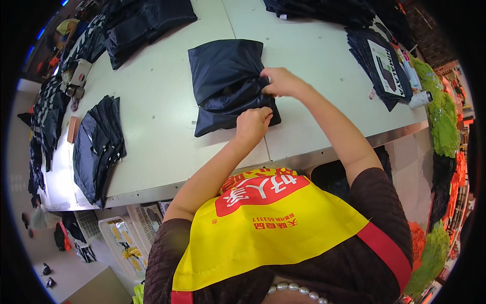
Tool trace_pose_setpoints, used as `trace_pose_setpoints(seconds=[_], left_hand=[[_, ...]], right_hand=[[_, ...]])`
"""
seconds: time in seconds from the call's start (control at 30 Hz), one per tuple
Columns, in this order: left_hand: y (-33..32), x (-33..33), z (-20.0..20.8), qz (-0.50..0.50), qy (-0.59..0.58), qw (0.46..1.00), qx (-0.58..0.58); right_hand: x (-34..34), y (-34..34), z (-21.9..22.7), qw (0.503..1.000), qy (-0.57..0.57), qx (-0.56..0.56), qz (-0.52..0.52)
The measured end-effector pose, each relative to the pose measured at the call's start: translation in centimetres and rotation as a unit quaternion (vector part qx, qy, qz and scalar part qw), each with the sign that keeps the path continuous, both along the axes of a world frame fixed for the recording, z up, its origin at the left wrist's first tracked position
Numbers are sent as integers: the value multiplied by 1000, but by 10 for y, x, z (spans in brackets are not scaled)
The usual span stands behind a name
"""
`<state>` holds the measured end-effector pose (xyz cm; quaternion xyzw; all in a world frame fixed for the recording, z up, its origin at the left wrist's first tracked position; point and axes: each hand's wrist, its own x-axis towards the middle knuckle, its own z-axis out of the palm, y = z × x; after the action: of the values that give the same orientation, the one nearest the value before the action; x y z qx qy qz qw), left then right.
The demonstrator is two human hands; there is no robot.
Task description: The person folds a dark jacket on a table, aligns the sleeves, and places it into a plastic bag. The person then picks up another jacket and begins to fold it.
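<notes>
A shiny dark navy fabric piece (223,66) lies flat on the white table in front of me, its lower half rumpled into a fold with a dark gap. My left hand (253,125) is closed at its lower right part, fingertips pressed on the cloth. My right hand (282,82) pinches the right edge of the same piece, a little farther up. Behind the fingers, the exact bit of cloth each hand grips is partly hidden.
Dark fabric stacks lie on the table (167,91): one at left (101,147), a pile at far left (147,28), another at far right (324,11). A printed card (387,68) tops the right stack, near a white cylinder (420,99). Below left stands a white crate (124,243).
</notes>
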<state>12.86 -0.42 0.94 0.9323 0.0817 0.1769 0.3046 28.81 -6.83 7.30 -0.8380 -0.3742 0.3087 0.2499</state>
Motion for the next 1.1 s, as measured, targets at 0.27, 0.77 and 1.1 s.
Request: trace_pose_setpoints(seconds=[0.27, 0.77, 1.1], left_hand=[[-19, 2, 15, -52, -118, 989, 77], [7, -7, -6, -153, 130, 978, 55], [12, -4, -12, -125, 171, 977, 10]], right_hand=[[-9, -1, -62, 897, -257, -87, 350], [-17, -46, -49, 942, -327, 25, 65], [-7, -36, -76, 954, -291, 65, 29]])
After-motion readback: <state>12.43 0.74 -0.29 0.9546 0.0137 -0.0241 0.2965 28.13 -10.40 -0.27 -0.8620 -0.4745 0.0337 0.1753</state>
